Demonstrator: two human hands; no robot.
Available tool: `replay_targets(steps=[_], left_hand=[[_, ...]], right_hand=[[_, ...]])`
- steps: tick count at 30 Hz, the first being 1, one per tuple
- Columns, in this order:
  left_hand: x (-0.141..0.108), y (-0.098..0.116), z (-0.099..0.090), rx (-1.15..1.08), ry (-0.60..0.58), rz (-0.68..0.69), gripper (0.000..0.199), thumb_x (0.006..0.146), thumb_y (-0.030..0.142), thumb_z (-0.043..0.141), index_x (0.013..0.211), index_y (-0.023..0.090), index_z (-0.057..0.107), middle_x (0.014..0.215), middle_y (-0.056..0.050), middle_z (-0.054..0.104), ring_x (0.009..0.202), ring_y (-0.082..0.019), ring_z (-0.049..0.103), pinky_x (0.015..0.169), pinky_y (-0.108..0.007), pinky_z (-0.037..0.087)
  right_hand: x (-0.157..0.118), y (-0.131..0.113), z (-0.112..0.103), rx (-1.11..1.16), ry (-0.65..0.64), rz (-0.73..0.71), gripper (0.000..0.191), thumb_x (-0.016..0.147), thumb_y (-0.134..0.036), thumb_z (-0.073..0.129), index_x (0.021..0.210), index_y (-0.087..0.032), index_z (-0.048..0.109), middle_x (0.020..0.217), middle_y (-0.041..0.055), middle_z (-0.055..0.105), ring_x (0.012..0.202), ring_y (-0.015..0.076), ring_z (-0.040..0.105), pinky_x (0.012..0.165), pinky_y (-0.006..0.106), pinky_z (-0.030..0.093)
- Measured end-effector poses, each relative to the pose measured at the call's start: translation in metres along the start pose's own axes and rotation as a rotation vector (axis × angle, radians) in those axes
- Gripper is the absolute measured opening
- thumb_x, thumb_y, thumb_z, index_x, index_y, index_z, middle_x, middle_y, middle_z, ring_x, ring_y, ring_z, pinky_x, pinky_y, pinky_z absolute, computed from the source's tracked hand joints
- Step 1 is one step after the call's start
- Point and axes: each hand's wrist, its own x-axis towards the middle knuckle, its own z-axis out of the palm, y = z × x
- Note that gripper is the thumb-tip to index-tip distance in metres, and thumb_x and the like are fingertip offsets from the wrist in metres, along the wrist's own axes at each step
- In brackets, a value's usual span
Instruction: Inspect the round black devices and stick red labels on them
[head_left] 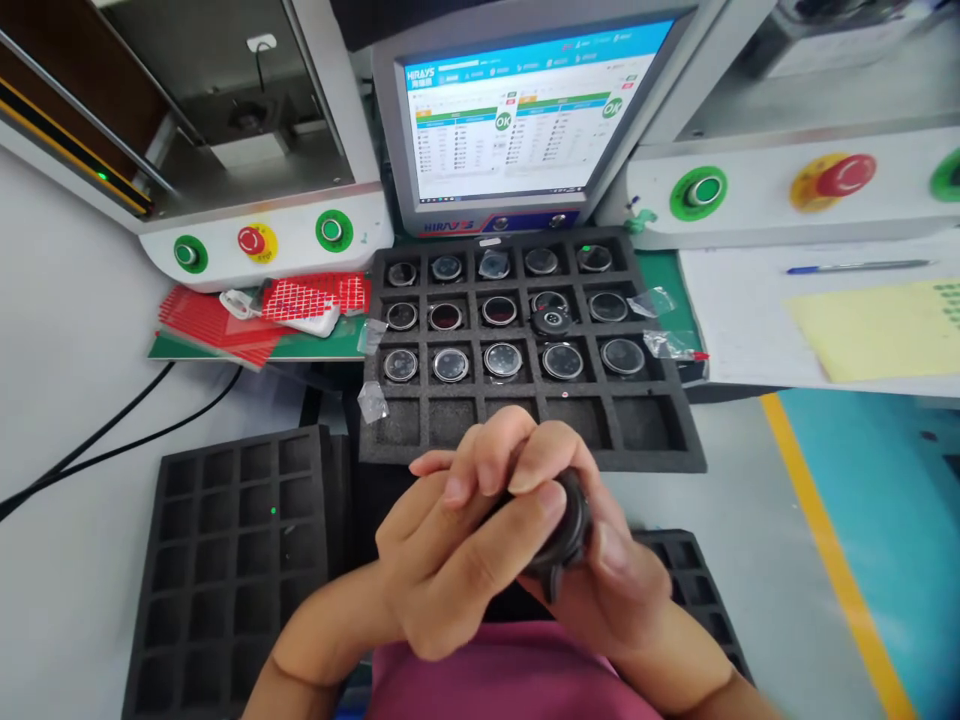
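Close in front of my body, both hands are closed round a dark round smartwatch [575,520]. My left hand [450,560] lies over its left side, with the thumb and fingertips pressed on it. From the right, my right hand [626,560] wraps the watch, its thumb on the near edge and its fingers curled over the far side. Most of the watch face is hidden by fingers; a short dark piece sticks out below. Just beyond the hands lies a black foam tray [682,425] with several round watches [502,360] in its compartments. One watch [553,318] sits tilted, back up, on another.
A monitor [525,120] showing green OK marks stands behind the tray, between two machines with green buttons [703,192] and red emergency stops [251,240]. Red patterned sheets [217,325] lie left. A stacked foam tray [225,560] is lower left; a pen [859,267] and yellow paper [877,330] lie right.
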Motion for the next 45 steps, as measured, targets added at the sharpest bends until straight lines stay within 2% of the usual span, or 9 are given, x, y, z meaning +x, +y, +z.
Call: replay_targets(steps=[4, 9, 14, 18, 23, 26, 32, 39, 45], left_hand=[[0.006, -0.001, 0.006, -0.019, 0.181, 0.127, 0.052, 0.098, 0.006, 0.052, 0.149, 0.014, 0.055, 0.098, -0.005, 0.080, 0.086, -0.015, 0.075, 0.075, -0.023, 0.067], [0.013, -0.003, 0.006, 0.010, 0.218, 0.119, 0.047, 0.098, 0.012, 0.055, 0.143, 0.023, 0.060, 0.086, 0.000, 0.080, 0.075, -0.016, 0.073, 0.062, -0.029, 0.066], [0.018, -0.005, 0.004, -0.017, 0.258, 0.200, 0.020, 0.097, 0.009, 0.057, 0.108, 0.015, 0.072, 0.082, -0.002, 0.074, 0.071, -0.013, 0.066, 0.058, -0.024, 0.060], [0.020, -0.004, 0.002, 0.023, 0.265, 0.206, 0.017, 0.099, 0.009, 0.056, 0.094, 0.015, 0.071, 0.077, 0.001, 0.071, 0.068, -0.009, 0.064, 0.055, -0.020, 0.057], [0.018, -0.003, -0.002, 0.082, 0.243, 0.191, 0.012, 0.102, 0.013, 0.057, 0.097, 0.016, 0.068, 0.076, 0.003, 0.074, 0.064, -0.008, 0.067, 0.064, -0.019, 0.062], [0.013, -0.001, -0.003, 0.042, 0.190, 0.115, 0.010, 0.102, 0.019, 0.058, 0.106, 0.019, 0.067, 0.088, 0.001, 0.079, 0.076, -0.011, 0.075, 0.074, -0.020, 0.065], [0.002, 0.008, 0.007, -0.104, 0.334, -0.106, 0.035, 0.103, 0.020, 0.057, 0.137, 0.019, 0.061, 0.100, -0.004, 0.081, 0.087, -0.012, 0.079, 0.090, -0.020, 0.063], [-0.004, 0.007, 0.009, -0.086, 0.302, -0.166, 0.042, 0.103, 0.022, 0.057, 0.145, 0.025, 0.056, 0.106, -0.003, 0.082, 0.088, -0.011, 0.079, 0.089, -0.017, 0.062], [-0.011, -0.001, 0.014, -0.152, 0.355, -0.106, 0.052, 0.100, 0.013, 0.059, 0.149, 0.027, 0.056, 0.109, -0.002, 0.081, 0.096, -0.013, 0.079, 0.091, -0.019, 0.062]], right_hand=[[0.002, 0.005, 0.000, 0.009, 0.010, -0.026, 0.018, 0.092, -0.043, 0.068, 0.099, -0.027, 0.067, 0.093, -0.0002, 0.058, 0.092, 0.0167, 0.067, 0.105, 0.048, 0.057], [0.006, 0.013, 0.007, 0.058, 0.042, -0.084, 0.019, 0.088, -0.043, 0.071, 0.093, -0.026, 0.066, 0.083, -0.0011, 0.054, 0.084, 0.0167, 0.064, 0.103, 0.049, 0.058], [0.005, 0.015, 0.011, 0.064, 0.075, -0.136, 0.017, 0.089, -0.043, 0.070, 0.093, -0.027, 0.068, 0.082, 0.0005, 0.054, 0.085, 0.0184, 0.063, 0.101, 0.051, 0.059], [0.003, 0.013, 0.011, 0.046, 0.043, -0.113, 0.015, 0.091, -0.041, 0.068, 0.092, -0.027, 0.069, 0.085, 0.0010, 0.055, 0.088, 0.0177, 0.064, 0.105, 0.049, 0.058], [0.003, 0.012, 0.009, 0.015, 0.038, -0.093, 0.015, 0.091, -0.042, 0.069, 0.092, -0.026, 0.070, 0.085, 0.0018, 0.058, 0.087, 0.0191, 0.065, 0.102, 0.052, 0.060], [0.005, 0.018, 0.009, -0.059, 0.061, -0.173, 0.014, 0.095, -0.039, 0.067, 0.101, -0.027, 0.072, 0.088, 0.0018, 0.061, 0.089, 0.0176, 0.067, 0.099, 0.046, 0.062], [0.006, 0.029, 0.004, -0.188, 0.005, -0.242, 0.018, 0.101, -0.033, 0.063, 0.116, -0.026, 0.070, 0.101, 0.0038, 0.067, 0.094, 0.0176, 0.067, 0.083, 0.037, 0.061], [0.000, 0.027, -0.001, -0.223, -0.011, -0.183, 0.019, 0.102, -0.028, 0.058, 0.119, -0.027, 0.068, 0.104, 0.0037, 0.067, 0.099, 0.0182, 0.064, 0.087, 0.036, 0.059], [0.003, 0.028, 0.002, -0.146, -0.025, -0.159, 0.017, 0.099, -0.029, 0.064, 0.115, -0.025, 0.069, 0.101, 0.0011, 0.064, 0.100, 0.0146, 0.066, 0.107, 0.039, 0.057]])
